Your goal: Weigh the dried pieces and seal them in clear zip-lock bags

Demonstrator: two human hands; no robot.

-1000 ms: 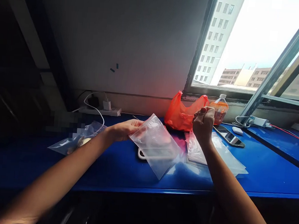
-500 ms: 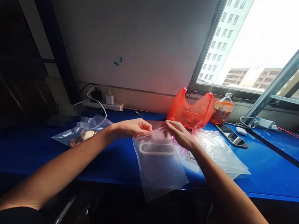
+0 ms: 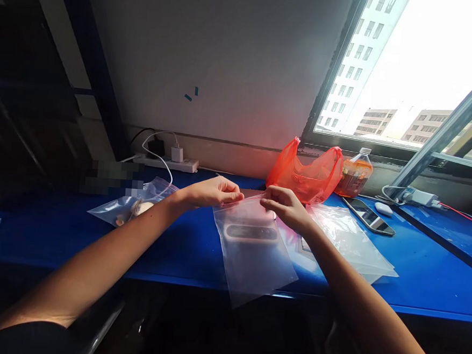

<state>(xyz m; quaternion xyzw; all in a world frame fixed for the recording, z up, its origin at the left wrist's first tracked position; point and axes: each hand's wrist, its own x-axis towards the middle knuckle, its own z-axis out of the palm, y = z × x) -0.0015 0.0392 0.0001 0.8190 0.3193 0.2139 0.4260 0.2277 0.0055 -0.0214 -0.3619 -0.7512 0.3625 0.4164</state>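
Plastic bag (image 3: 256, 263), translucent, is pinched at its top edge between closed fingertips: at eleven o'clock by the left hand (image 3: 219, 191), at one by the right hand (image 3: 286, 205).

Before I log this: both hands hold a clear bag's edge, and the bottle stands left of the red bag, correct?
No: the head view shows the bottle right of the red bag. The left hand and right hand hold a clear bag by its edge.

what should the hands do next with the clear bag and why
Probably ease open the clear bag at its top edge: the left hand and right hand pinch it there, close together, and it looks flat, with no plain gap showing.
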